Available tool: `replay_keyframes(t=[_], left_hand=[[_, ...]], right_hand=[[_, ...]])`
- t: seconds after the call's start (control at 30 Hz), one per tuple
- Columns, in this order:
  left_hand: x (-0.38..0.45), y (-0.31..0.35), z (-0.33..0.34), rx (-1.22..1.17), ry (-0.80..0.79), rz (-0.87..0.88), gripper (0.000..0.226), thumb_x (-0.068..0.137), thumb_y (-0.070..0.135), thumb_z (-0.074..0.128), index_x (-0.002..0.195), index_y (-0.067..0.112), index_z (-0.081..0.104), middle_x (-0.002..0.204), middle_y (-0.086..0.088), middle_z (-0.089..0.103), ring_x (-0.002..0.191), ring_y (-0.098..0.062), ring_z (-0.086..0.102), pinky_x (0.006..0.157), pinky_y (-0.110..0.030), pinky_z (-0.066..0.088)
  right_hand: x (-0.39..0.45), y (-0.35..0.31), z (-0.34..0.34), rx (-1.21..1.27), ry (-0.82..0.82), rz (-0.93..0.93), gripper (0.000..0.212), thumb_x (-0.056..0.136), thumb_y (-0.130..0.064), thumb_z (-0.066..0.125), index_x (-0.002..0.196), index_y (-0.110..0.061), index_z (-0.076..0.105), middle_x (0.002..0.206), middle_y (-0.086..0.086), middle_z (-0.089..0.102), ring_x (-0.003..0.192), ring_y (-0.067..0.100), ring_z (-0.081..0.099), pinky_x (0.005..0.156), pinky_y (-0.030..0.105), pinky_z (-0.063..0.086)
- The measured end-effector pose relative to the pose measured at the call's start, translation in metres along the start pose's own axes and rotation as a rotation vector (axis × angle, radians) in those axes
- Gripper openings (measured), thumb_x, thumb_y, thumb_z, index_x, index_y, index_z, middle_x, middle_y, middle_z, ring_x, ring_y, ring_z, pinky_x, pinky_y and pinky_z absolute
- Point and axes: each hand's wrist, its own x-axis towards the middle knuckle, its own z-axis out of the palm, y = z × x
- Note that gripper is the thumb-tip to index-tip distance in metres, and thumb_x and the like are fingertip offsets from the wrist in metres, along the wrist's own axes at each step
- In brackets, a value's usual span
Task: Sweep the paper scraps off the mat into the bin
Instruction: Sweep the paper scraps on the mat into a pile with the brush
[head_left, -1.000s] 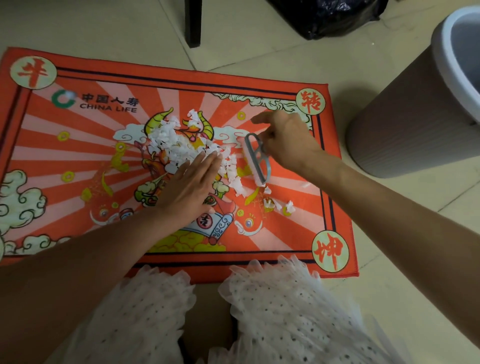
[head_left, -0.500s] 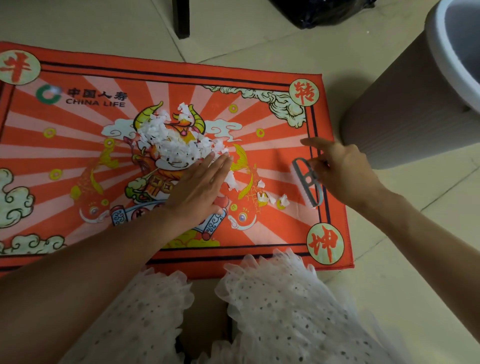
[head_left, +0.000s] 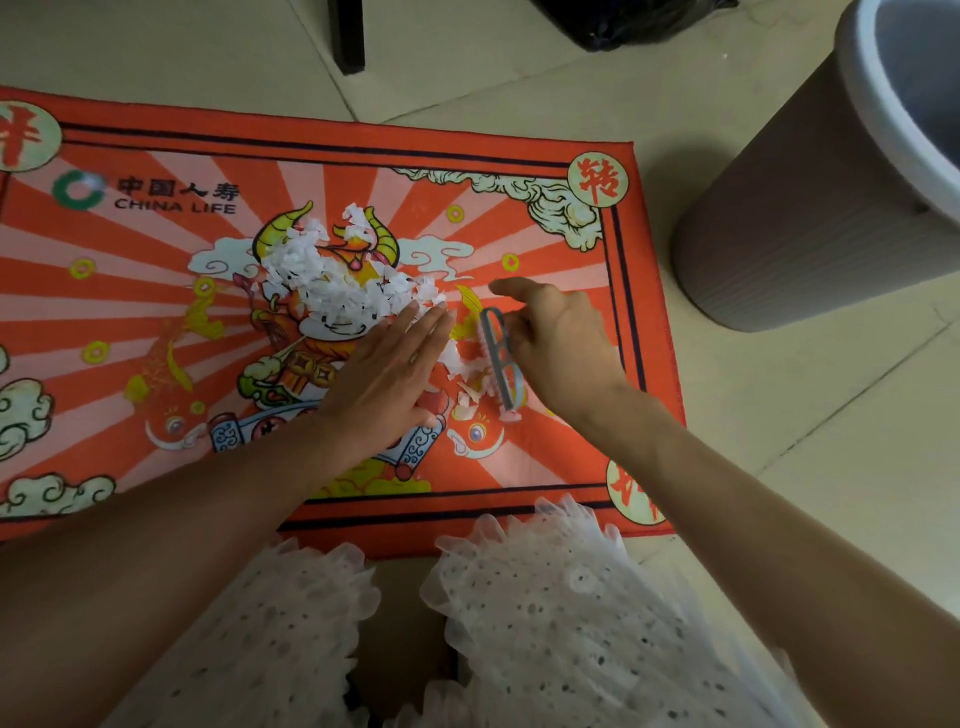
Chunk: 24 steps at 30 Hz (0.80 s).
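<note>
Count: 1 mat (head_left: 156, 312), red, mid-left of frame. 1 bin (head_left: 810, 208), upper right. 1 brush (head_left: 500, 358), centre. 2 hands: left hand (head_left: 384, 379), right hand (head_left: 561, 343). 1 main heap of paper scraps (head_left: 337, 286) at centre, pieces too many and too small to count, plus a few loose scraps by the brush. 1 black bag (head_left: 639, 21), top edge. 1 dark furniture leg (head_left: 347, 36), top centre.
</note>
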Motion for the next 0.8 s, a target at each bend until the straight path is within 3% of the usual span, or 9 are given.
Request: replay_keyframes(t=[0.2, 0.37, 0.5, 0.63, 0.8], left_hand=[[0.000, -0.001, 0.000, -0.003, -0.002, -0.006, 0.116, 0.073, 0.041, 0.079, 0.155, 0.008, 0.004, 0.163, -0.010, 0.005, 0.150, -0.031, 0.003, 0.121, -0.045, 0.010], [-0.002, -0.001, 0.001, -0.024, 0.012, -0.012, 0.116, 0.075, 0.043, 0.077, 0.155, 0.010, 0.000, 0.163, -0.009, 0.002, 0.150, -0.029, -0.001, 0.119, -0.040, 0.003], [-0.003, -0.003, 0.001, -0.023, 0.011, -0.010, 0.116, 0.075, 0.044, 0.077, 0.155, 0.011, 0.000, 0.163, -0.008, 0.003, 0.150, -0.029, 0.001, 0.120, -0.042, 0.007], [-0.003, -0.002, 0.001, -0.035, 0.010, -0.013, 0.117, 0.074, 0.043, 0.078, 0.155, 0.012, 0.000, 0.163, -0.007, 0.003, 0.150, -0.028, 0.002, 0.120, -0.044, 0.010], [-0.002, -0.001, 0.000, -0.031, 0.009, -0.009, 0.117, 0.075, 0.045, 0.076, 0.155, 0.013, -0.002, 0.164, -0.006, 0.001, 0.151, -0.027, 0.000, 0.120, -0.043, 0.009]], right_hand=[[0.013, -0.017, 0.011, 0.006, -0.002, -0.021, 0.043, 0.095, -0.012, 0.045, 0.136, -0.017, 0.055, 0.112, 0.022, 0.067, 0.104, 0.040, 0.064, 0.085, 0.042, 0.052], [0.013, -0.014, 0.000, 0.017, -0.002, -0.019, 0.047, 0.090, -0.003, 0.044, 0.134, -0.015, 0.056, 0.107, 0.021, 0.070, 0.102, 0.038, 0.066, 0.085, 0.044, 0.054], [0.017, 0.008, -0.027, -0.035, -0.007, 0.053, 0.049, 0.088, 0.001, 0.047, 0.133, -0.017, 0.057, 0.108, 0.016, 0.072, 0.096, 0.030, 0.070, 0.088, 0.034, 0.055], [0.026, 0.037, -0.055, -0.101, 0.007, 0.111, 0.050, 0.084, -0.002, 0.053, 0.128, -0.024, 0.061, 0.108, 0.016, 0.070, 0.100, 0.032, 0.068, 0.093, 0.044, 0.053], [0.034, 0.066, -0.074, -0.205, -0.020, 0.119, 0.046, 0.087, -0.004, 0.054, 0.127, -0.025, 0.062, 0.106, 0.017, 0.070, 0.099, 0.036, 0.068, 0.092, 0.047, 0.053]])
